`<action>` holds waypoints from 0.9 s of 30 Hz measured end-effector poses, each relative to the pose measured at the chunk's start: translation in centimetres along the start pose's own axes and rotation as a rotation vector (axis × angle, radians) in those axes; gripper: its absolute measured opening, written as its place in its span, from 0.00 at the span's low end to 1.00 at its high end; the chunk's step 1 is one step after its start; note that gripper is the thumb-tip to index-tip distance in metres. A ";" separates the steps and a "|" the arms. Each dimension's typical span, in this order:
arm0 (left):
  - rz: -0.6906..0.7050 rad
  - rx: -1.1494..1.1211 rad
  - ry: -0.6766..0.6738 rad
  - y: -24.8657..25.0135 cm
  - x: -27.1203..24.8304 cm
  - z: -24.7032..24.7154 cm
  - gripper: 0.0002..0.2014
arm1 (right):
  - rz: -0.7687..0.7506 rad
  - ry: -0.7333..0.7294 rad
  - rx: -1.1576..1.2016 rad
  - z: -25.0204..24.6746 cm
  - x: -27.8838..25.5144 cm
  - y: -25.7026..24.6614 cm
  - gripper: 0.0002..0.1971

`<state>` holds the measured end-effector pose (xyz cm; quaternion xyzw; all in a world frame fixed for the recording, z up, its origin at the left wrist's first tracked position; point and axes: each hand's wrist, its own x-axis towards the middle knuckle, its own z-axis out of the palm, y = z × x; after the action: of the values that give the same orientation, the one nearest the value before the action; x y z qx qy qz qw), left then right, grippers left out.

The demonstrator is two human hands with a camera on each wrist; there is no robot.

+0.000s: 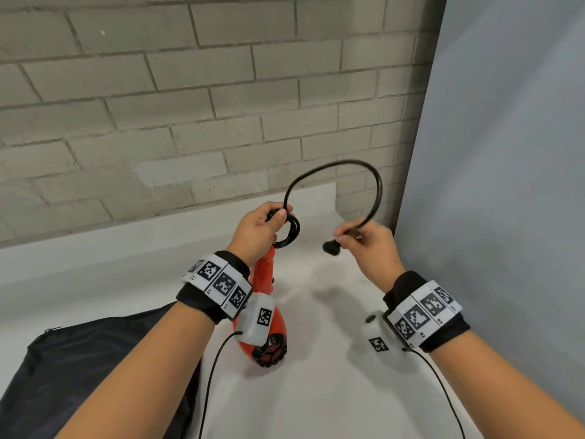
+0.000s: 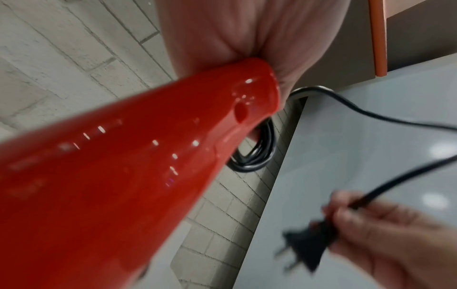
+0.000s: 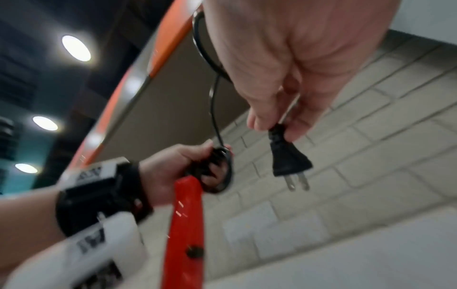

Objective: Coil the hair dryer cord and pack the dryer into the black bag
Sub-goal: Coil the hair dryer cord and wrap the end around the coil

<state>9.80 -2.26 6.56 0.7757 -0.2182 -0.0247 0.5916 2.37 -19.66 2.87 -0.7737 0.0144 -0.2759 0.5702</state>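
Note:
A red hair dryer point(image 1: 264, 282) hangs nozzle-down above the white table point(image 1: 332, 391). My left hand point(image 1: 259, 228) grips the end of its handle point(image 2: 173, 136) together with several small loops of the black cord point(image 1: 289, 232). From there the cord point(image 1: 364, 172) arcs up and over to my right hand point(image 1: 364, 237), which pinches it just behind the black plug point(image 1: 330, 247). The plug point(image 3: 288, 158) hangs with its prongs pointing down. The coil point(image 3: 220, 172) shows beside the red handle point(image 3: 184, 224). The black bag point(image 1: 95, 375) lies flat at the lower left.
A grey brick wall point(image 1: 190, 106) runs along the back of the table. A pale blue panel point(image 1: 506, 153) closes off the right side. Thin black cables point(image 1: 215, 375) trail from both wrist bands across the table.

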 end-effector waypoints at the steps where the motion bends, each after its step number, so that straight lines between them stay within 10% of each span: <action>1: 0.001 0.002 -0.003 0.0 0.0 0.0 0.10 | -0.051 0.017 0.060 0.3 -0.1 -1.1 0.17; 7: 0.023 -0.031 -0.056 -0.5 0.2 0.3 0.10 | -0.118 0.022 0.294 3.2 -0.8 -3.2 0.18; 18: 0.048 0.052 -0.052 -0.5 0.3 0.7 0.09 | -0.324 0.193 -0.273 6.7 0.1 -0.5 0.11; 27: 0.062 -0.006 -0.106 -0.6 0.2 0.7 0.10 | -0.075 -0.213 -0.107 6.4 1.8 -0.6 0.18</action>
<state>9.95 -2.87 5.82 0.7645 -0.2731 -0.0479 0.5820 6.51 -14.44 2.89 -0.8280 -0.0605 -0.2119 0.5157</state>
